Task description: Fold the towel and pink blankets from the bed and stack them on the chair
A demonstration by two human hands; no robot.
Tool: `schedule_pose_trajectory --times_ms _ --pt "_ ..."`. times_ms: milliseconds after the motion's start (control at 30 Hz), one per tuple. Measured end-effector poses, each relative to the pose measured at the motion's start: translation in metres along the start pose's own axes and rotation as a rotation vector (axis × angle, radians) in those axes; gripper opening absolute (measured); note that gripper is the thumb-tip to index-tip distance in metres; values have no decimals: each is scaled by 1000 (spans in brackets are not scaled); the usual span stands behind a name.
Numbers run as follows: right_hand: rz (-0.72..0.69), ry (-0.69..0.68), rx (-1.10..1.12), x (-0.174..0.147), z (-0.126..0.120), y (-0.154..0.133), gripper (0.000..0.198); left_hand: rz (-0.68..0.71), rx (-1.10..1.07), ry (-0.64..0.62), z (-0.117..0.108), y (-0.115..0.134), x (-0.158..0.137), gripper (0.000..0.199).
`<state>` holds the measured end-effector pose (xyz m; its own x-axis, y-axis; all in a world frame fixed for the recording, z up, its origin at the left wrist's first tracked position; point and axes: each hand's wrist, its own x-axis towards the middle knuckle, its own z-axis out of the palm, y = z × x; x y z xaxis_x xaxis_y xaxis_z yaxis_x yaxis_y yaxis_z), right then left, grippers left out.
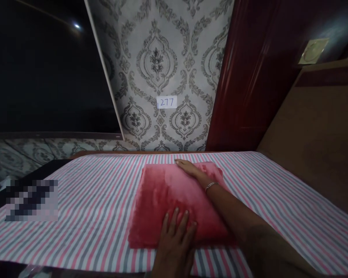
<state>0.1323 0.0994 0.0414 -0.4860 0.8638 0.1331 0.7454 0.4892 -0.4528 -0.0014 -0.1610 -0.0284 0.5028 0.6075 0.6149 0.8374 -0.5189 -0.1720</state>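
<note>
A folded red plush cloth (156, 193), squared off like a folded blanket or towel, lies flat on a striped sheet (84, 200). My left hand (175, 239) rests on its near edge, fingers spread and pressed lightly into the pile. Across its far edge lies my right hand (187, 166), fingers stretched out flat toward the left, with a bracelet (212, 186) on the wrist. The right forearm passes over the cloth's right side and hides part of it. Lighter and darker patches show in the pile.
A large dark screen (46, 69) stands at the left back. Behind the table is patterned wallpaper with a paper label (167, 102) reading 277. A dark red wooden panel (243, 77) and a brown board (315, 143) stand at the right. A blurred-out item (31, 200) lies at the left.
</note>
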Motion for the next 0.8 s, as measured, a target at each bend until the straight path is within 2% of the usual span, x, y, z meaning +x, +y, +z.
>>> schedule_pose_trajectory --times_ms 67,133,200,300,400,500,600,800 --pt "-14 32 12 -6 -5 -12 53 12 -18 16 -5 -2 0 62" --pt "-115 31 -2 -19 -6 -32 53 34 -42 54 -10 -8 -3 58" --pt "-320 -18 -30 -39 -3 -56 53 10 -39 94 -15 -16 -9 53" --pt "-653 -167 -70 -69 9 -86 54 -134 23 104 -19 -25 -24 54" --pt "-795 -299 -91 -76 23 -99 56 -243 70 67 -10 -26 -41 63" --pt "-799 -318 -102 -52 37 -96 59 -268 80 64 6 -23 -52 68" --pt "-750 -252 -142 -15 47 -87 57 -247 84 83 18 -24 -58 67" --pt "-478 -225 -99 44 58 -69 58 -247 109 74 29 -28 -64 65"
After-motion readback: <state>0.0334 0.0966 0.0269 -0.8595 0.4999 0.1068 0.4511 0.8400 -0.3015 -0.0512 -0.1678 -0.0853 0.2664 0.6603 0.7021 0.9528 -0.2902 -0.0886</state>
